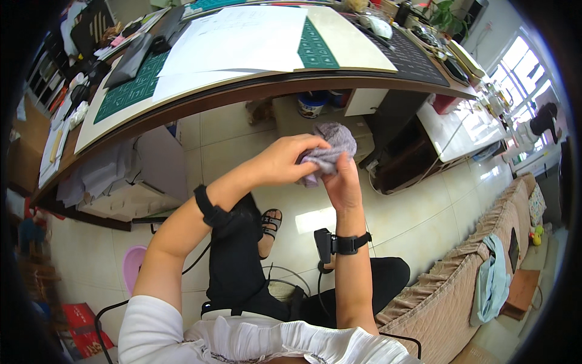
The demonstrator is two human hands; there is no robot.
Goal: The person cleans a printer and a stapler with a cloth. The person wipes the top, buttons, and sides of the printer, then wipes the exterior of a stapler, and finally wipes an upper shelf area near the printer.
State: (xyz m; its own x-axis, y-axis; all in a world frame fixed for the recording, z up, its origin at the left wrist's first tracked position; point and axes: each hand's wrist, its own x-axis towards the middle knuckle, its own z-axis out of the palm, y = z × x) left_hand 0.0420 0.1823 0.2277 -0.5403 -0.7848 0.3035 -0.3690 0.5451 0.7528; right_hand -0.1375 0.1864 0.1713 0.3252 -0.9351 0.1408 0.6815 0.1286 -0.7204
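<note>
A crumpled grey-purple cloth [335,139] is held between both hands, in front of the desk's front edge and above the tiled floor. My left hand [291,157] grips it from the left, thumb and fingers pinching its folds. From below and the right, my right hand [343,184] holds the same cloth with the thumb laid over it. Part of the right hand's fingers is hidden behind the fabric. Each forearm wears a black strap [210,207]; the one by the right wrist carries a small black device [323,245].
The wooden desk [273,84] bears white paper sheets [236,41], a green cutting mat [313,45], a grey pouch [129,61] and a white computer mouse [376,25]. Underneath stands a blue-and-white tub [312,104]. A pink basin [132,268] lies left; a covered sofa [436,295] stands right.
</note>
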